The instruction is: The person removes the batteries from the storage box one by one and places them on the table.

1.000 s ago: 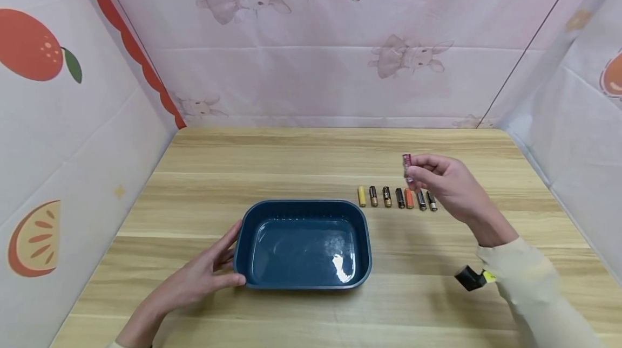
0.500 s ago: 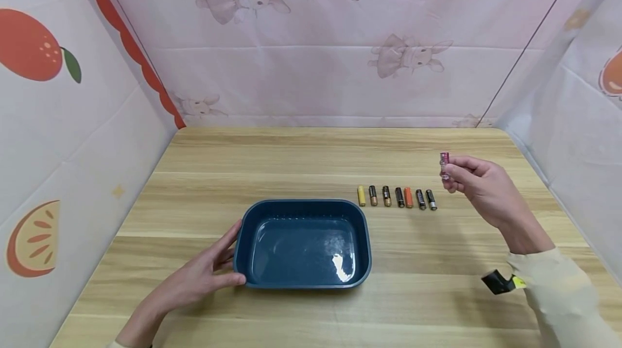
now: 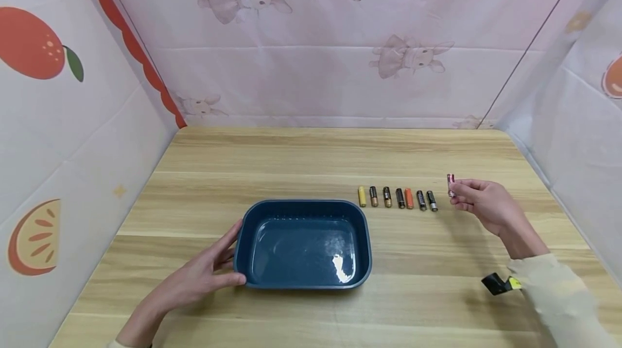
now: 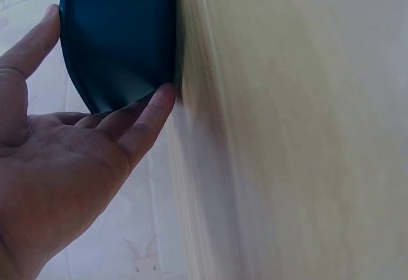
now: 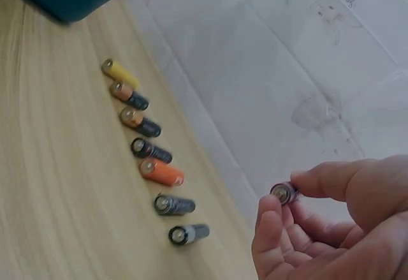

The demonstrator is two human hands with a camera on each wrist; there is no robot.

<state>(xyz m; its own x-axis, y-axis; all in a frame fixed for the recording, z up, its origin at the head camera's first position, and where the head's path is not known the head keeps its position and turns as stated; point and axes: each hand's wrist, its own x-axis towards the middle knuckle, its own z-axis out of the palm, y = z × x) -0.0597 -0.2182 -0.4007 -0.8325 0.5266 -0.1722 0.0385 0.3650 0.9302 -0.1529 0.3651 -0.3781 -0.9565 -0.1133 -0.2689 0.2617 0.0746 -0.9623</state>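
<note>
My right hand (image 3: 491, 205) pinches a pink-red battery (image 3: 451, 185) between thumb and fingers, just right of the battery row. In the right wrist view, the end of the held battery (image 5: 284, 193) faces the camera. Several batteries lie side by side: a yellow one (image 3: 362, 197) at the left end, an orange one (image 3: 409, 198), and dark ones such as the rightmost black battery (image 3: 432, 200). My left hand (image 3: 194, 278) rests against the left end of a dark blue basin (image 3: 303, 287), fingers fairly straight, thumb at the near corner, as the left wrist view also shows.
The wooden table (image 3: 272, 162) bears the basin and the batteries. Fabric walls stand behind it (image 3: 291, 83) and on both sides. A small black object with a yellow tag (image 3: 495, 284) is at my right sleeve.
My right hand carried the pink-red battery rightward past the end of the row, then lowered it closer to the table. The left hand and the basin stayed still.
</note>
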